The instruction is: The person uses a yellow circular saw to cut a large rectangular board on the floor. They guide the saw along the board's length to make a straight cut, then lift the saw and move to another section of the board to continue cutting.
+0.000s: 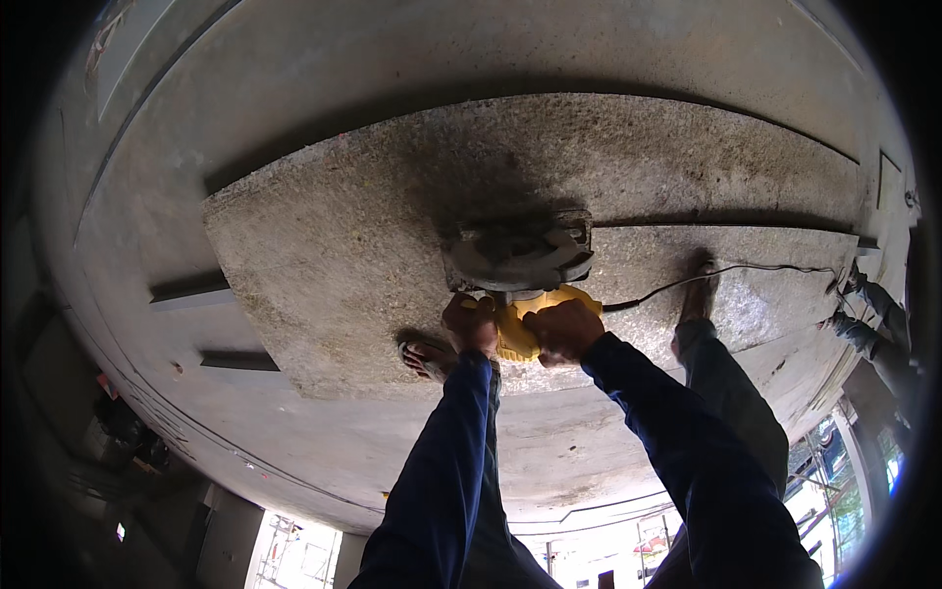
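Observation:
A yellow circular saw (517, 334) with a dark guard and base plate rests on a large speckled grey-brown board (324, 245). My left hand (471, 322) is closed on the front part of the saw, left of its body. Around the rear handle, on the right, my right hand (566, 332) is wrapped. A dark cut line (706, 220) runs through the board from its right side to the saw. The blade is hidden by the guard. A black cord (653, 292) trails from the saw to the right.
Both my feet stand on the board, the left foot (427, 355) near the saw and the right foot (699, 290) farther right. Dark bars (191, 292) stick out from under the board's left edge. At the far right another person's legs (873, 329) are by the cord.

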`<state>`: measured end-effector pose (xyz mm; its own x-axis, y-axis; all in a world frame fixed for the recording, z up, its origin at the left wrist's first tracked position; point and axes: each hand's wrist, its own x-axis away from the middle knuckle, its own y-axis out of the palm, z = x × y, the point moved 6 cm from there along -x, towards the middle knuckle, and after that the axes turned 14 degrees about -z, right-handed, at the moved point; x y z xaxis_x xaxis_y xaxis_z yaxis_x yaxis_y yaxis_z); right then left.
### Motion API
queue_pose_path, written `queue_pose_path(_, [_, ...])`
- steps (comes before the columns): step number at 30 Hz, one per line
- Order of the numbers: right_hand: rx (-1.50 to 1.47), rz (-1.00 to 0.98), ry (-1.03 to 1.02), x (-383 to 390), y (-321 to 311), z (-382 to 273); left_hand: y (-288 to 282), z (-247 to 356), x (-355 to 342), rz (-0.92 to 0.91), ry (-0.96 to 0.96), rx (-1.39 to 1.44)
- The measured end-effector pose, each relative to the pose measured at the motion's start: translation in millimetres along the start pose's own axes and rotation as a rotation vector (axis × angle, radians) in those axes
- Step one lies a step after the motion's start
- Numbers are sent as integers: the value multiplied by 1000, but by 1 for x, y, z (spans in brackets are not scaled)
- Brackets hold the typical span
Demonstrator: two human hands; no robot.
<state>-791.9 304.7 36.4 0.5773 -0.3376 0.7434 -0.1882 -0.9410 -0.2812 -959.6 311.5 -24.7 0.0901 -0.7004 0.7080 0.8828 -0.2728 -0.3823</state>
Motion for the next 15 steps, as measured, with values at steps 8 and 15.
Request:
queue_pose_path(8, [-18,81,-86,2,-4,0,0,-5,2,14,-65,11])
queue_pose_path(15, [-75,-8,-97,-1,-3,2,-1,-6,4,10,-102,36])
